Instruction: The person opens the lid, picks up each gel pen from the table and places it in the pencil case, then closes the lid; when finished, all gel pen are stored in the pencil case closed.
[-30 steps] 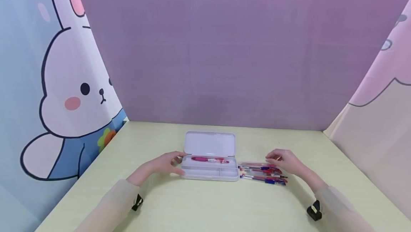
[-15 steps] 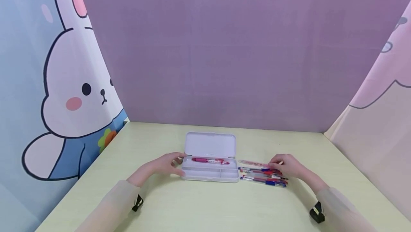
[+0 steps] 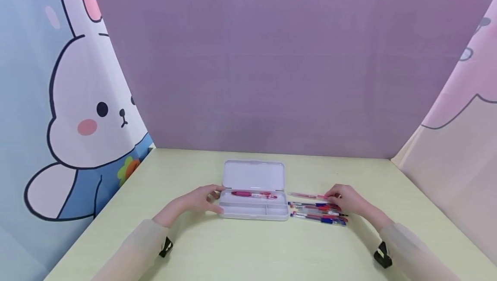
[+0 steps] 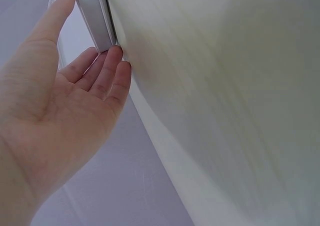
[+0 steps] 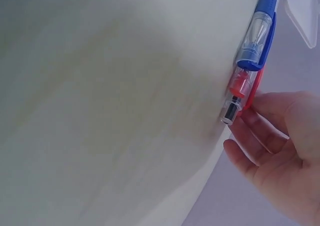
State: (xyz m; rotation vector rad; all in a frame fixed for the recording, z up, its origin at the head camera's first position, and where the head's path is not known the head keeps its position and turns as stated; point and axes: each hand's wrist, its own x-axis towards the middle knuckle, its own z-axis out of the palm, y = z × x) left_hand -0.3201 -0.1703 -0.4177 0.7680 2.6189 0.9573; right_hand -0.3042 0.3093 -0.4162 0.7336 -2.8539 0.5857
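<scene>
A white pencil case [image 3: 242, 209] lies open on the table, with a pink pen [image 3: 254, 194] in its rear compartment. My left hand [image 3: 199, 198] holds the case's left end, thumb at the front corner and fingers at the back. In the left wrist view, the fingertips of the left hand [image 4: 80, 100] touch the case's edge [image 4: 95, 20]. My right hand [image 3: 347, 199] pinches the right end of a clear pen with red parts [image 3: 304, 195]. Just in front of that pen lie several red, blue and black pens [image 3: 318, 218]; the right wrist view shows a blue-capped pen [image 5: 257, 35] nearest.
The case's lid [image 3: 254, 175] is folded back flat behind it. The pale table [image 3: 248, 251] ends at a purple backdrop [image 3: 248, 78]. Printed curtains stand on both sides, a rabbit [image 3: 93, 99] on the left one.
My right hand has come onto the right end of the clear red pen and pinches it. That pen now lies a little apart from the other pens, further back. The left hand stays put.
</scene>
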